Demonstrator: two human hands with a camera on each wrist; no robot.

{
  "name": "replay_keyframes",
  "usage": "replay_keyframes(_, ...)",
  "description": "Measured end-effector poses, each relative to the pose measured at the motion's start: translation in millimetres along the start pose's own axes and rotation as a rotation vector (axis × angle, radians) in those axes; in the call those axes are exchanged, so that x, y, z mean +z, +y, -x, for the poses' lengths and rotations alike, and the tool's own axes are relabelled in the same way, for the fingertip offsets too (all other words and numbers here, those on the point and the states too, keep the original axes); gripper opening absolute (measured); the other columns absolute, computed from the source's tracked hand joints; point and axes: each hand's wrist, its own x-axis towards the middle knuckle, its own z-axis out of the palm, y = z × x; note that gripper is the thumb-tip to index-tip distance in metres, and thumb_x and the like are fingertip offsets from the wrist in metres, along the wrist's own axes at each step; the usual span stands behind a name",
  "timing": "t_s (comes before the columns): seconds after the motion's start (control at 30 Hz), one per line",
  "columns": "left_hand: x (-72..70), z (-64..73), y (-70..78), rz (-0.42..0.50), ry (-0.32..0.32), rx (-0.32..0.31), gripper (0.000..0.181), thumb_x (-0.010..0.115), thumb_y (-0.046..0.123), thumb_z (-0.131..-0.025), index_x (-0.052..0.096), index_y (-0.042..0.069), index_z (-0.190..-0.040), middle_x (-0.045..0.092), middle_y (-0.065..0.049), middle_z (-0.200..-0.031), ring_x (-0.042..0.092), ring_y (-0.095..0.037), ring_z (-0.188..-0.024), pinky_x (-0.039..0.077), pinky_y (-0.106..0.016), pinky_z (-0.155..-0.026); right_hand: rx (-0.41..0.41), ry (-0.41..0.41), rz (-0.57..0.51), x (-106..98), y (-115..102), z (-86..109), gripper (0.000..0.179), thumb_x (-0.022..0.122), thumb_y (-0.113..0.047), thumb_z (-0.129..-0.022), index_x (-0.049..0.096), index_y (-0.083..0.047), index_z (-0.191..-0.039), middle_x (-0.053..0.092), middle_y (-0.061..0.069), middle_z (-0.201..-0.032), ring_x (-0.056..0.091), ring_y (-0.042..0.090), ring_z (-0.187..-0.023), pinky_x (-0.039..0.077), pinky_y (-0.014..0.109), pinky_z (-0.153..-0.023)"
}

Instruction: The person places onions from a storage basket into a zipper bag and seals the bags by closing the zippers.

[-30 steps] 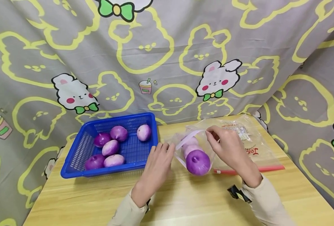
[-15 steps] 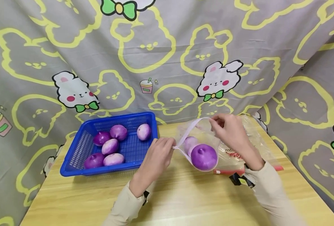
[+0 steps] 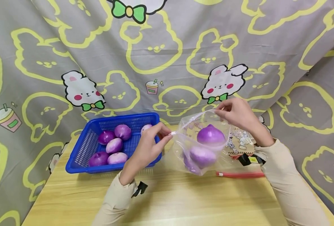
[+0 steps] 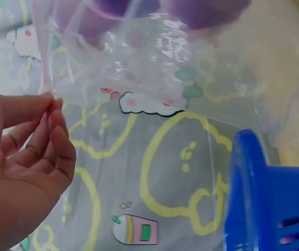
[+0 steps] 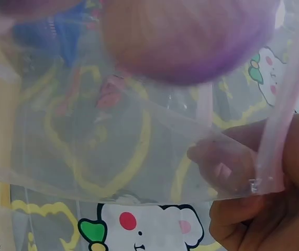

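A clear zip bag (image 3: 181, 149) with red onions (image 3: 210, 135) inside hangs between my two hands over the table. Thumb and fingertips of my left hand (image 3: 148, 147) pinch one end of its zip edge, beside the blue basket. My right hand (image 3: 241, 117) pinches the opposite end of that edge, a little higher up. In the left wrist view, the thumb and forefinger of the left hand (image 4: 29, 141) meet on the film. The right wrist view shows the right hand (image 5: 275, 183) gripping the bag's corner, partly seen through the plastic, with an onion (image 5: 191, 42) above it.
A blue plastic basket (image 3: 78, 161) holding several red onions (image 3: 123, 131) stands on the left of the wooden table (image 3: 184, 201). Behind and right of the held bag lies another printed bag with a red zip strip (image 3: 240, 174). A patterned curtain (image 3: 167, 50) hangs behind the table.
Both hands have risen, lifting the zip bag and its onions off the table. The bag's mouth has gone up and the onions have shifted inside. The head view has tilted slightly.
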Motion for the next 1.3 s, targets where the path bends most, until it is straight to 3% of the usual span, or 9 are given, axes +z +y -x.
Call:
replay_keyframes(0.2, -2.5, 8.9, -7.6, -0.043, 0.059, -0.027, 0.008, 0.07, 0.002, -0.09, 0.064, 0.005, -0.092, 0.066, 0.0, -0.079, 0.06, -0.011, -0.07, 0.051, -0.03, -0.064, -0.057, -0.108, -0.052, 2.8, 1.6, 6.0, 0.024, 0.063, -0.03, -0.098, 0.073, -0.009, -0.106, 0.069, -0.001, -0.071, 0.063, 0.019, -0.065, 0.046, 0.029, -0.055)
replay_keyframes(0.37, -3.9, 13.9, -9.4, -0.042, 0.101, -0.044, 0.009, 0.07, 0.0, -0.089, 0.063, 0.004, -0.092, 0.064, -0.001, -0.079, 0.059, -0.011, -0.071, 0.051, -0.03, -0.062, -0.127, -0.343, -0.242, -5.9, 16.7, 31.5, 0.041, 0.056, -0.024, -0.103, 0.05, -0.013, -0.142, 0.073, 0.004, -0.107, 0.069, 0.018, -0.099, 0.053, 0.029, -0.081)
replay_keyframes(0.47, -5.1, 15.3, -8.6, -0.021, 0.128, -0.053, 0.009, 0.07, -0.001, -0.089, 0.064, 0.004, -0.093, 0.064, -0.001, -0.08, 0.059, -0.012, -0.071, 0.051, -0.028, -0.063, -0.148, -0.4, -0.326, -8.7, 22.8, 44.8, 0.054, 0.061, -0.014, -0.099, 0.041, -0.015, -0.15, 0.069, 0.006, -0.121, 0.068, 0.017, -0.107, 0.054, 0.029, -0.084)
replay_keyframes(0.57, -7.2, 15.6, -7.2, 0.006, 0.157, -0.044, 0.011, 0.07, -0.001, -0.09, 0.064, 0.002, -0.098, 0.064, -0.003, -0.081, 0.06, -0.013, -0.073, 0.051, -0.026, -0.064, -0.19, -0.309, -0.269, -6.6, 21.5, 51.2, 0.055, 0.068, -0.014, -0.095, 0.048, -0.013, -0.146, 0.072, 0.003, -0.113, 0.07, 0.012, -0.09, 0.055, 0.025, -0.071)
replay_keyframes(0.7, -14.8, 13.5, -7.0, 0.039, 0.249, -0.014, 0.018, 0.067, -0.005, -0.09, 0.061, -0.001, -0.106, 0.063, -0.007, -0.084, 0.059, -0.016, -0.075, 0.048, -0.022, -0.065, -0.253, -0.07, -0.147, -6.8, 15.7, 53.2, 0.032, 0.071, -0.009, -0.092, 0.068, -0.012, -0.124, 0.075, -0.002, -0.094, 0.066, 0.006, -0.072, 0.048, 0.021, -0.056)
replay_keyframes(0.83, -23.7, 12.9, -8.8, 0.031, 0.304, 0.008, 0.023, 0.066, -0.011, -0.088, 0.06, -0.003, -0.109, 0.062, -0.008, -0.085, 0.058, -0.016, -0.075, 0.045, -0.021, -0.064, -0.335, 0.107, -0.093, -10.5, 13.8, 53.6, 0.024, 0.072, 0.004, -0.087, 0.076, -0.012, -0.105, 0.076, -0.003, -0.09, 0.069, -0.001, -0.082, 0.048, 0.014, -0.064)
replay_keyframes(1.03, -24.7, 14.0, -7.6, -0.044, 0.342, 0.072, 0.023, 0.067, -0.01, -0.087, 0.062, -0.002, -0.108, 0.064, -0.007, -0.086, 0.058, -0.017, -0.074, 0.046, -0.023, -0.065, -0.469, 0.341, -0.051, 0.4, 12.4, 53.7, 0.027, 0.075, 0.012, -0.079, 0.078, -0.004, -0.101, 0.077, 0.005, -0.089, 0.064, -0.009, -0.083, 0.042, 0.011, -0.067)
replay_keyframes(1.2, -23.3, 12.7, -9.6, -0.177, 0.375, 0.185, 0.016, 0.066, -0.007, -0.089, 0.064, 0.0, -0.103, 0.062, -0.009, -0.086, 0.056, -0.02, -0.077, 0.045, -0.024, -0.066, -0.451, 0.36, 0.012, 4.7, 13.9, 52.4, 0.025, 0.077, 0.008, -0.08, 0.077, -0.007, -0.1, 0.076, 0.005, -0.087, 0.051, -0.006, -0.059, 0.034, 0.014, -0.054)
replay_keyframes(1.3, -22.9, 18.3, -16.2, -0.235, 0.369, 0.196, 0.017, 0.065, -0.01, -0.088, 0.064, -0.003, -0.104, 0.061, -0.009, -0.086, 0.055, -0.02, -0.077, 0.045, -0.023, -0.067, -0.462, 0.335, 0.052, 8.9, 16.0, 55.5, 0.024, 0.075, 0.007, -0.082, 0.077, -0.007, -0.101, 0.076, 0.004, -0.087, 0.043, -0.002, -0.05, 0.032, 0.017, -0.049)
